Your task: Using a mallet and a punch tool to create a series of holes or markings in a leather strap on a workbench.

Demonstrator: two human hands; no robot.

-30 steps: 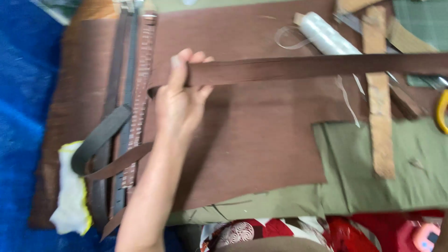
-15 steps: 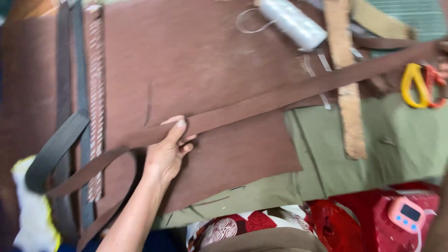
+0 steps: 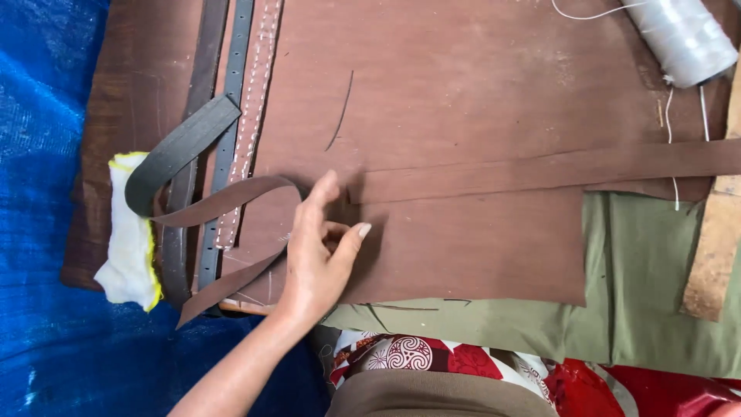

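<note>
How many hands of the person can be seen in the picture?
1. The left hand lies on the brown leather sheet, fingertips at the long brown strip. The right hand is out of view.

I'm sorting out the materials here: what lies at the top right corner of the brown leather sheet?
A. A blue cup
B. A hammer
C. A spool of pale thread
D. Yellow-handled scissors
C: a spool of pale thread lies on the brown leather sheet at the top right, a loose strand trailing from it.

Long brown leather strip, flat across the brown leather sheet, left end looped back.
</note>
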